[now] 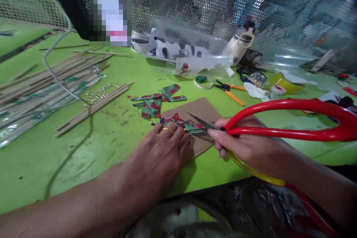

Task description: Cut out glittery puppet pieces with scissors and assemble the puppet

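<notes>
Here, from the head view: left hand [164, 148] pressed flat, fingers spread and holding nothing, down on a red-and-green patterned strip [181, 123] lying on a brown cardboard sheet [201, 109] on the green desk [111, 145]; a gold ring [167, 130] on one finger. Just to the right of that hand, right hand [245, 145], its grip closed around large scissors [279, 122] with red loop handles and a yellow lower handle, blades parted, tips reaching over the patterned strip and nearly touching the left fingertips. Beyond the left hand, further across the desk, a small heap of cut patterned pieces [156, 102], partly off the cardboard. Far to the left of both hands, a bundle of thin wooden sticks [64, 81] laid in rows, with a scatter of small shiny bits [100, 91] beside them. Beyond the right hand, orange-handled pliers [230, 91] flat on the desk, a small tape ring [203, 81] just left of them, and a yellow roll [284, 83] further right. Behind these, against the perforated metal screen [195, 3], a clear plastic bag of printed sheets [184, 50] and a cream-coloured glue gun [241, 44] leaning beside it.
</notes>
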A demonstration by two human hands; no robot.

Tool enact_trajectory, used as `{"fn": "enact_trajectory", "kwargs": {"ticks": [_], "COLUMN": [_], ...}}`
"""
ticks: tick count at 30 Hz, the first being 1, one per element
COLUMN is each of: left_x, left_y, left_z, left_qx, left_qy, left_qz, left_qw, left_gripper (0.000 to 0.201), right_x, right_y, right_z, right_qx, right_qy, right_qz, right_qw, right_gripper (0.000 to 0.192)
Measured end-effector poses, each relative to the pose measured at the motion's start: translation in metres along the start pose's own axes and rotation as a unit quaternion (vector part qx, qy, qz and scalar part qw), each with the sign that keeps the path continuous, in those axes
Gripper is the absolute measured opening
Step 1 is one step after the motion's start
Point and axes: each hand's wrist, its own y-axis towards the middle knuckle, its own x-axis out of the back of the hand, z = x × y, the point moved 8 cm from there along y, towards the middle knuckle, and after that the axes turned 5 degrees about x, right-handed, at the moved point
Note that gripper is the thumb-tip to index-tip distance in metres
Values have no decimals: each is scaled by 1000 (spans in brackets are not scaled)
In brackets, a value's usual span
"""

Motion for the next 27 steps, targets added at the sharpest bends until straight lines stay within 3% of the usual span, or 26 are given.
{"fn": "enact_trajectory", "kwargs": {"ticks": [6, 27], "left_x": [4, 1], "left_y": [-1, 2], "left_z": [-1, 1], "left_qx": [-8, -1], "left_qy": [8, 2], "left_qz": [-39, -41], "left_qw": [999, 999], "left_gripper": [37, 36], "right_x": [0, 4], "right_y": [1, 1], "right_z": [-2, -2], "right_qx": [1, -23], "right_qy": [6, 0], "right_qz": [3, 9], "right_qw": [1000, 1000], "right_gripper": [38, 43]}}
